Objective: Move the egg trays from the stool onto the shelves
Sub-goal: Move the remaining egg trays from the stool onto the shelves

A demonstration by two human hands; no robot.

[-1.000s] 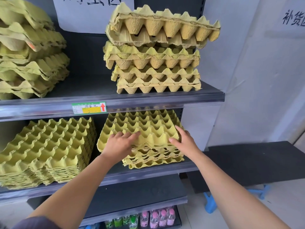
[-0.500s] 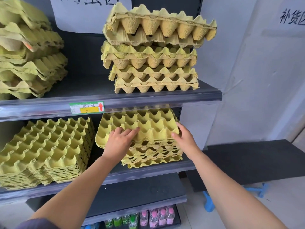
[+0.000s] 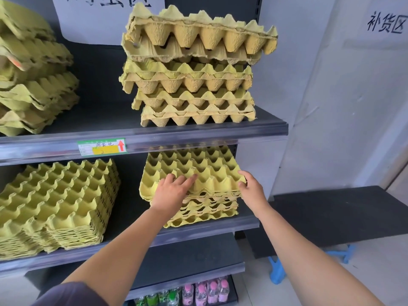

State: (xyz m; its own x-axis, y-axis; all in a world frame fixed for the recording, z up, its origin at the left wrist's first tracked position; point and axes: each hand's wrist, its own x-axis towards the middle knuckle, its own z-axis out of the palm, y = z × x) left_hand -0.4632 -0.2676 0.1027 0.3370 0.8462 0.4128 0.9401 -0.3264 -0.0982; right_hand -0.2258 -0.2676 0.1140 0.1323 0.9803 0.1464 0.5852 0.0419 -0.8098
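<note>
A stack of yellow pulp egg trays (image 3: 198,214) sits on the middle shelf (image 3: 198,236), right of centre. Its top egg tray (image 3: 194,166) lies skewed, overhanging the stack to the left. My left hand (image 3: 171,191) rests flat on the tray's front cells with fingers stretched out. At the tray's front right corner, my right hand (image 3: 249,187) grips the edge with curled fingers. The dark-topped stool (image 3: 331,214) with blue legs stands low at the right.
A tall uneven pile of trays (image 3: 194,69) fills the upper shelf (image 3: 198,134) just above my hands. More trays are piled at the upper left (image 3: 33,80) and on the middle shelf's left (image 3: 55,206). Bottles (image 3: 205,291) stand on the bottom shelf. A white wall closes the right side.
The top tray has slid a little left and deeper onto the stack, both hands moving with it. My right hand's fingers have curled onto the corner.
</note>
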